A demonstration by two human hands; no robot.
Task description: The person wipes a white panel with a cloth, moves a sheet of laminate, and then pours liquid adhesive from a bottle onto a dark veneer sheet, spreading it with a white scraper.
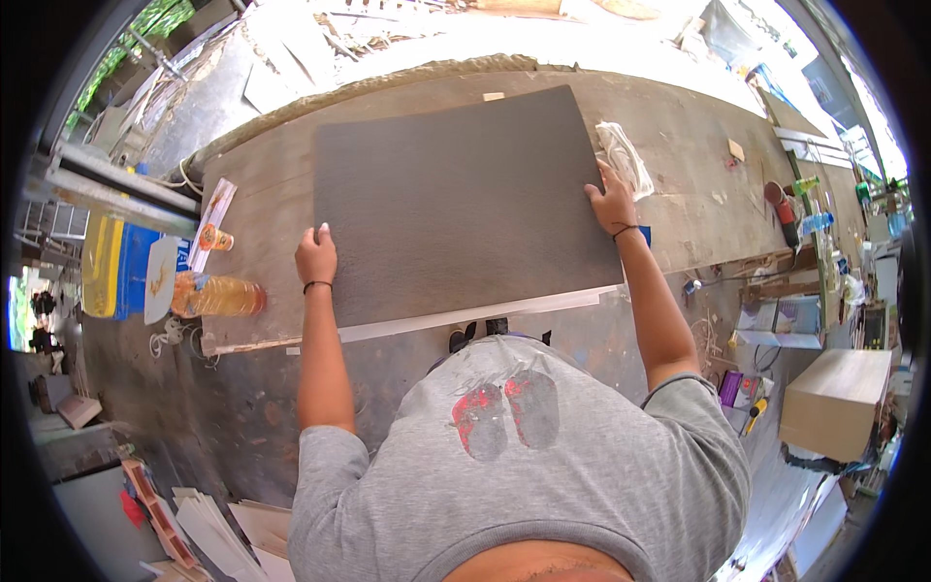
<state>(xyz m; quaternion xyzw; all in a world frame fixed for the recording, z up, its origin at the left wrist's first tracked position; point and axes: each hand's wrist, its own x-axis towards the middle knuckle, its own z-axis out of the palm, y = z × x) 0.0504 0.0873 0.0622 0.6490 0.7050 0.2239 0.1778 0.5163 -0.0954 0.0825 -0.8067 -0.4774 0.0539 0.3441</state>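
The big dark board (pixel 456 209) lies flat on the workbench (pixel 698 184), filling most of the middle, its near edge hanging slightly past the bench edge toward the person. The left hand (pixel 316 257) clamps the board's edge at about 9 o'clock, fingers curled over the top; the right hand (pixel 613 206) grips the opposite edge at 3 o'clock, fingers spread on the surface. Holding both short sides like that looks like the way to steady or square up something this wide, which one hand could not control. A pale strip (pixel 465 315) shows beneath the near edge at 6 o'clock, so the board seems to sit on another sheet. A white rag (pixel 626 160) lies just beyond the right hand at 2 o'clock. At 9 o'clock, well clear of the board, a bottle (pixel 218 296) of amber liquid lies on its side by the bench's end.
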